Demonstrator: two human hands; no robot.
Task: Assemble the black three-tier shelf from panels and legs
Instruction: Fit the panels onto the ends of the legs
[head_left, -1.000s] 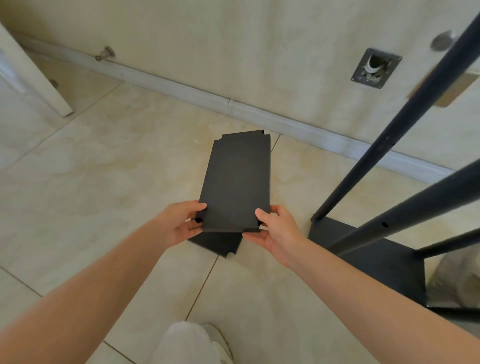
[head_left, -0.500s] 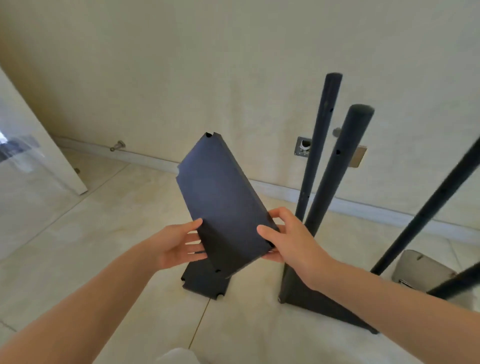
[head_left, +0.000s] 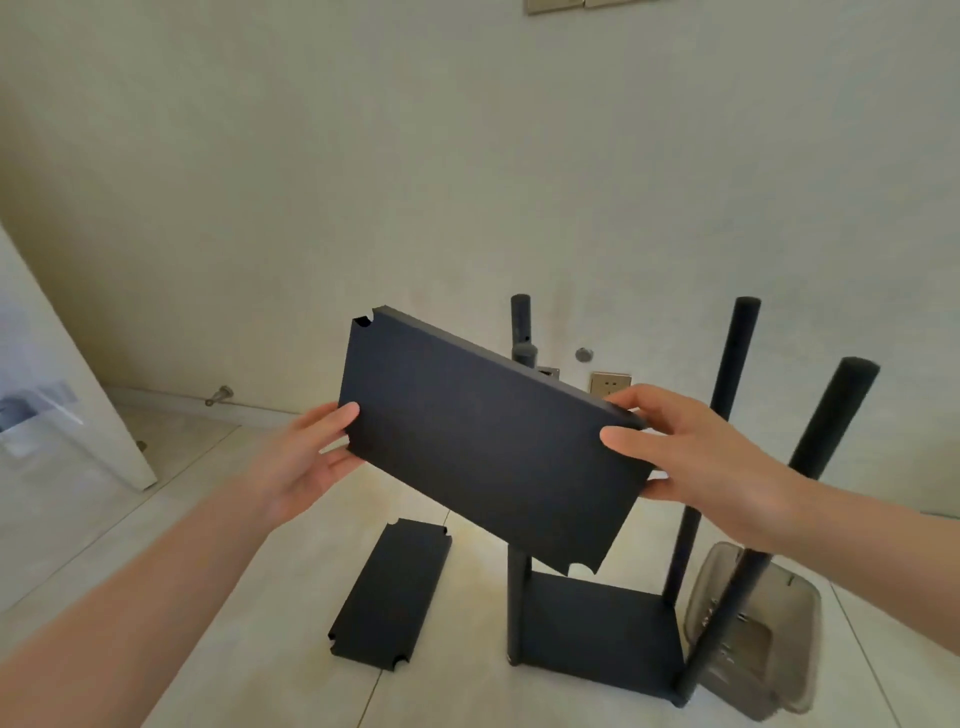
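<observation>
Black panel (head_left: 488, 447) is up in the air, tilted, above the base (head_left: 597, 629) and in front of its four legs (head_left: 733, 364). My left hand (head_left: 306, 457) and right hand (head_left: 691, 452) each clamp a short end, fingers (head_left: 631, 402) curled round the edge. Next, I reckon: level it, line the corner notches up with all four leg tops, lower evenly so it doesn't jam. On the floor (head_left: 156, 545) beside the base lies the spare panel (head_left: 389, 592).

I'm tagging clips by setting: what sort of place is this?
Probably a room in a home: tiled floor, plain wall with a power socket, a doorstop near the baseboard.
</observation>
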